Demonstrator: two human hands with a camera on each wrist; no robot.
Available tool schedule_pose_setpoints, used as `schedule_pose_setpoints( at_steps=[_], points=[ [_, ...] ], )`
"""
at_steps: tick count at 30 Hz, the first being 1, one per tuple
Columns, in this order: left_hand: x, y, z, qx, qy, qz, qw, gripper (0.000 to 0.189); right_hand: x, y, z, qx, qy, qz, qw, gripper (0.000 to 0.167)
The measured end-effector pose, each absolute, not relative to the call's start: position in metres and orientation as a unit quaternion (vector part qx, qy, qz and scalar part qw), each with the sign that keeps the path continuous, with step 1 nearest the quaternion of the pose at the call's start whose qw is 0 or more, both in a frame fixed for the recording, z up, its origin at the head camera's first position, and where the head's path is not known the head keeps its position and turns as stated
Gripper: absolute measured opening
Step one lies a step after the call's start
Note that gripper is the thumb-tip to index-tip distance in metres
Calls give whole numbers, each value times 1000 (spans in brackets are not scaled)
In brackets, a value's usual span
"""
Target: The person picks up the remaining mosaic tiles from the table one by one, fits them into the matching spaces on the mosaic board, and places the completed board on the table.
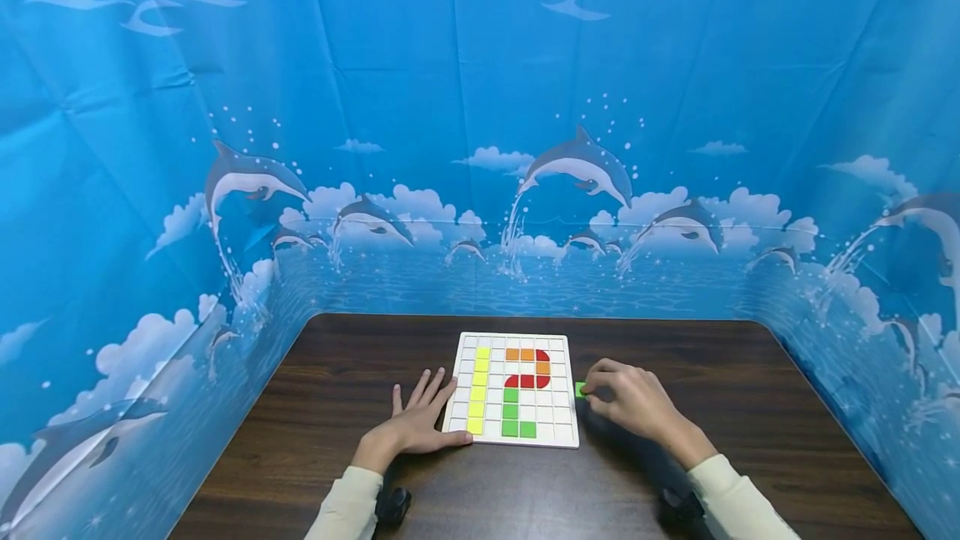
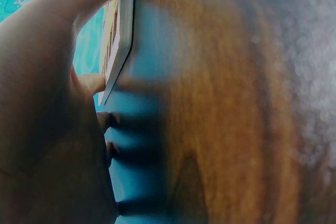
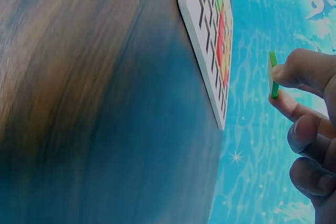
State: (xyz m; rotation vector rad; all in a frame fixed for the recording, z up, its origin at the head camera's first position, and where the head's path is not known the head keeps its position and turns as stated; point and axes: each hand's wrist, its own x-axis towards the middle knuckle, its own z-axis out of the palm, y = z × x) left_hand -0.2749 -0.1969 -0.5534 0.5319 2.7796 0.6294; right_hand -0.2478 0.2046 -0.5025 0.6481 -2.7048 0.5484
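A white grid board (image 1: 555, 423) lies on the table, holding a column of yellow tiles (image 1: 478, 390), a curved run of orange tiles (image 1: 520, 354) and red tiles (image 1: 527, 382), and several green tiles (image 1: 510, 411). My left hand (image 1: 416, 425) has its fingers spread beside the board's left edge, the thumb touching the near left corner; the left wrist view shows the board's edge (image 2: 126, 30) by the thumb. Just off the board's right edge, my right hand (image 1: 633, 398) pinches a green tile (image 3: 273, 74) between thumb and finger, raised above the table in the right wrist view.
The dark wooden table (image 1: 360, 382) extends around the board on all sides. A blue curtain (image 1: 420, 107) printed with dolphins and clouds stands along the table's back and both sides. A dark wrist device (image 1: 393, 507) sits at the left wrist.
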Motion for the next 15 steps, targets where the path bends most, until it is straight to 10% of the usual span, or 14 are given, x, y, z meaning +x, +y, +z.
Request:
schedule_pose_setpoints(
  at_steps=[15],
  points=[
    [-276, -196, -557, 175, 954, 211, 123, 118, -248, 181, -504, 262, -933, 196, 150, 10]
  ],
)
